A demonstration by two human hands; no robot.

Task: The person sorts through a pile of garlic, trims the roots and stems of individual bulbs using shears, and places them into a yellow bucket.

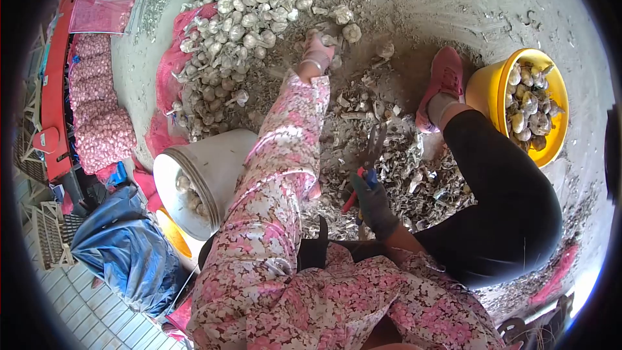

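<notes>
My left hand (317,50) reaches forward to the near edge of a heap of garlic bulbs (256,10). Its fingers are curled at a garlic bulb (328,40); part of the grip is hidden by the hand itself. Closer to my body, my right hand (376,204) wears a dark glove. It is closed around a pair of pruning shears (376,146), with red and blue showing at the handles and the dark blades pointing forward, slightly apart. Under the shears lies a litter of cut stalks and dry skins (421,181).
A yellow bucket (486,87) with trimmed garlic stands right of my pink shoe (446,84). At left, a white bucket (220,155) lies tilted with some bulbs inside. Filled pink mesh sacks (100,110) and a blue tarp (133,253) are farther left.
</notes>
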